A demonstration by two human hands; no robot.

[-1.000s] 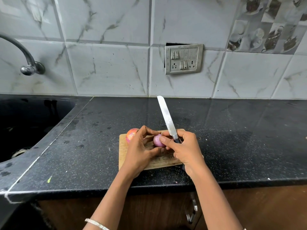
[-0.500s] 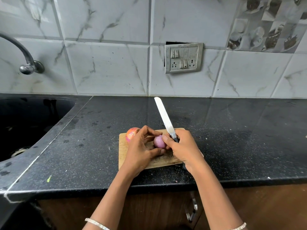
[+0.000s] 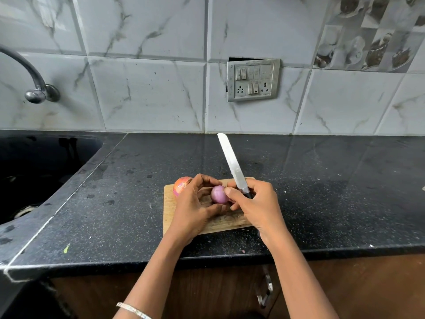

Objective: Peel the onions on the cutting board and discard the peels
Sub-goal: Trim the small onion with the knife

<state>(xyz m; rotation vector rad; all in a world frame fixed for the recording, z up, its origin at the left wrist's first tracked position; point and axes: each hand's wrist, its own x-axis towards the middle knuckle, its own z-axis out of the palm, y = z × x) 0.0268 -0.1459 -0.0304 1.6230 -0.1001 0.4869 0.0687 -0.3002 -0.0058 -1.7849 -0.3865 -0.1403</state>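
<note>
A small purple onion, its surface smooth and shiny, sits between both hands above the wooden cutting board. My left hand curls round it from the left and below. My right hand grips the handle of a knife, blade pointing up and away, while its thumb presses on the onion's right side. A second onion with orange-pink dry skin lies at the board's far left corner, partly hidden by my left hand.
The board lies on a black speckled counter near its front edge. A dark sink with a tap is at the left. A switch panel hangs on the tiled wall behind.
The hands and onion stay in nearly the same place. The knife blade has tilted slightly, and my right thumb has shifted a little on the onion.
</note>
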